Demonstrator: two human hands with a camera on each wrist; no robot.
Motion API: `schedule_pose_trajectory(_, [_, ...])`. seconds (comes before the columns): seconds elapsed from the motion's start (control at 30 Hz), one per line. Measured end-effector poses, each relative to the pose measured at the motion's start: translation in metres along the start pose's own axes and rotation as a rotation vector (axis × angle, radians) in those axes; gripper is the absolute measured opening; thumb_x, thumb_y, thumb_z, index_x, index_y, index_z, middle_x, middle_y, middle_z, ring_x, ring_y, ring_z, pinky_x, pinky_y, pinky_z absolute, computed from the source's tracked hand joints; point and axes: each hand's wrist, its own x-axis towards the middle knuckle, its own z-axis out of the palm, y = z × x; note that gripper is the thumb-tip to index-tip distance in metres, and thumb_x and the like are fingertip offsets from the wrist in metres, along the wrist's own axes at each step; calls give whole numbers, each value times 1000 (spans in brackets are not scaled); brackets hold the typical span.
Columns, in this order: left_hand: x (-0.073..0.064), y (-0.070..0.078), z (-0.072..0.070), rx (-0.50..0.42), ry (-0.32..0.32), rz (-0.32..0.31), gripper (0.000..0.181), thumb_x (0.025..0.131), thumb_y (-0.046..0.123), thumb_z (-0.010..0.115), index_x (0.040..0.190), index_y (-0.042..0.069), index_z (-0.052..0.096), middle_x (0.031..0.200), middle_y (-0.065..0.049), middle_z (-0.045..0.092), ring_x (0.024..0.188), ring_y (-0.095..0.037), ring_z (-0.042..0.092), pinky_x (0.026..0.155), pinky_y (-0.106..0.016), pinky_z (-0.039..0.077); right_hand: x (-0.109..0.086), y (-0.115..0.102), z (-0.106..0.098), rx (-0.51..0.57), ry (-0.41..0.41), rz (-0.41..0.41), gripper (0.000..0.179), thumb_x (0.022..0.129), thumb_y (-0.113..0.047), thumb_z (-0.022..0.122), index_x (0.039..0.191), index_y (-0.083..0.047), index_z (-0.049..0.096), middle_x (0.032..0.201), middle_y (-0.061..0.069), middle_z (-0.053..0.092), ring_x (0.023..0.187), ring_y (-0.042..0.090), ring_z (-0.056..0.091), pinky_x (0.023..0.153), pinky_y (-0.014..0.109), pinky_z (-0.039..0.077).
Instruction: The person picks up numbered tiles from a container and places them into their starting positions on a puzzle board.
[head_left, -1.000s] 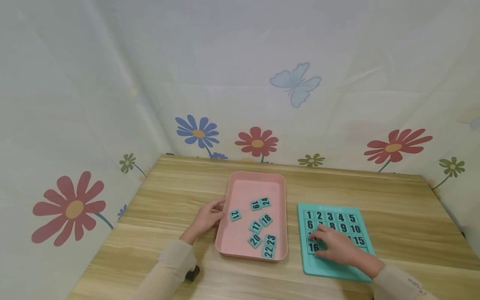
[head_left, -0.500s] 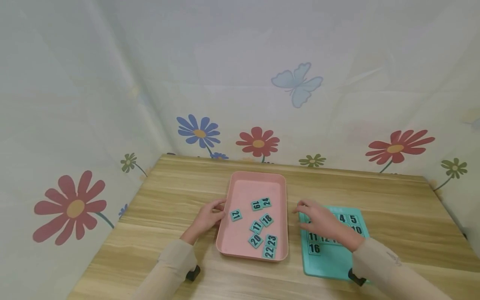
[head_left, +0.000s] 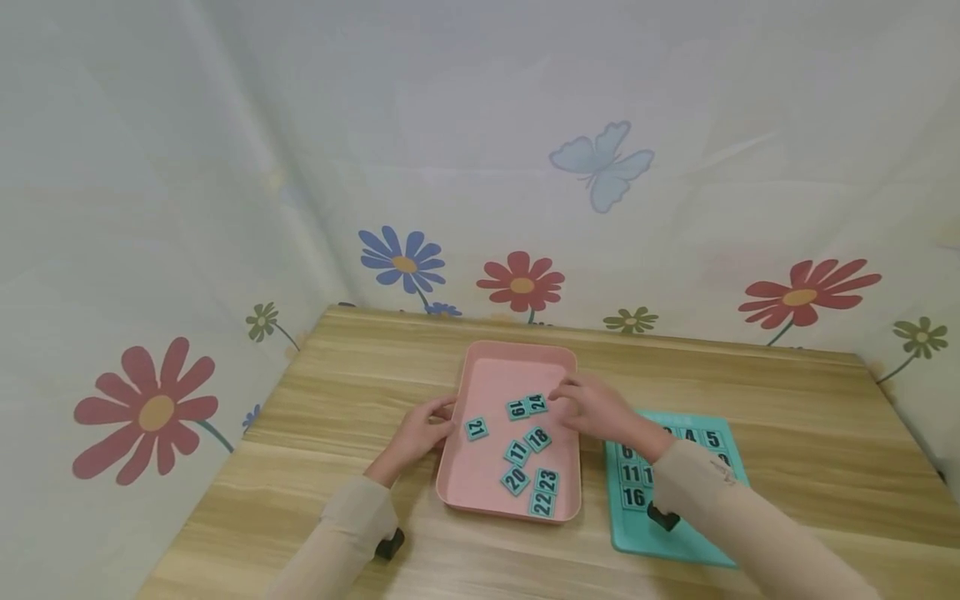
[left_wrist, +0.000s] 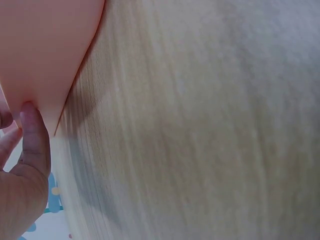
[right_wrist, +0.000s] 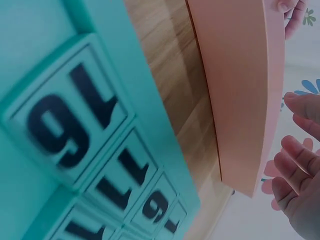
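A pink tray (head_left: pixel 498 379) lies on the table with several teal number tiles loose in it, among them tile 24 (head_left: pixel 537 403), tile 17 (head_left: pixel 517 452) and tile 21 (head_left: pixel 476 428). My left hand (head_left: pixel 416 433) grips the tray's left side; in the left wrist view its thumb (left_wrist: pixel 34 127) presses the outer wall and other fingers reach the rim. Above the tray's right rim is my right hand (head_left: pixel 596 407), fingers loosely bent near tile 24 and nothing visibly held. Under the right forearm, a teal number board (head_left: pixel 645 533) is partly hidden; tile 16 (right_wrist: pixel 70 110) sits in it.
The wooden table (head_left: pixel 375 358) meets a flower-printed curtain (head_left: pixel 675 208) at its back and left. Bare wood lies between tray and board. Black wrist straps show at both cuffs.
My right hand has left the number board, moving left and away to the tray's right side. The left hand stays on the tray. The view has shifted slightly.
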Motion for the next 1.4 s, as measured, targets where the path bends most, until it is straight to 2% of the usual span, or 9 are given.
schedule_pose_trajectory(0.17, [11,-17,2,6,29,-1,45,82,1,54,126,4,47,102,-20,56,86,-28,61,63,-31,57,10,1,9,34,-29,8,29,78,-20,64,105,-10,63,100,0,52,89,14,45,78,31,47])
schedule_pose_trajectory(0.27, [16,-25,3,20,42,-8,44,82,2,55,126,7,48,101,-17,57,84,-24,62,62,-28,57,15,-1,15,29,-39,-8,29,77,-20,64,104,-10,64,99,1,52,86,13,45,74,29,46])
schedule_pose_trajectory(0.4, [17,-25,4,24,49,-11,44,82,1,55,124,8,50,100,-16,57,83,-23,62,61,-28,56,19,-6,22,-5,-70,-60,29,76,-18,65,104,-10,64,99,3,53,85,14,46,71,29,46])
schedule_pose_trajectory(0.6, [17,-24,4,29,55,-10,44,81,1,55,124,8,50,99,-15,58,82,-21,62,60,-27,56,20,-19,32,-67,-160,-158,36,72,-21,67,108,-16,62,104,2,54,94,17,46,83,34,44])
schedule_pose_trajectory(0.67, [15,-19,4,29,48,-10,44,81,1,55,125,7,50,100,-16,57,82,-22,62,61,-27,56,20,-23,33,-55,-202,-158,37,73,-21,66,110,-18,61,108,1,54,99,17,45,87,35,42])
schedule_pose_trajectory(0.83, [16,-22,4,33,42,-13,44,82,1,54,125,8,49,100,-17,57,82,-22,62,61,-28,56,19,-30,42,-92,-278,-168,36,75,-22,64,111,-23,61,117,0,53,108,19,45,96,39,38])
schedule_pose_trajectory(0.97, [17,-24,4,31,43,-15,44,81,1,55,125,9,50,100,-16,57,83,-22,62,61,-27,56,19,-31,49,-143,-282,-207,33,75,-21,65,108,-24,62,113,-2,56,103,18,47,92,36,41])
schedule_pose_trajectory(1.23, [1,1,0,25,7,-4,44,82,-2,52,126,0,46,103,-23,54,88,-31,60,67,-34,57,19,-35,51,-141,-270,-208,32,75,-22,65,107,-22,64,108,-3,58,95,13,47,85,31,43])
schedule_pose_trajectory(1.4, [8,-12,2,23,30,2,44,82,-1,53,125,3,47,101,-20,55,86,-27,61,63,-31,57,18,-37,48,-119,-254,-204,32,75,-28,66,106,-21,65,106,-3,58,94,13,48,85,30,43])
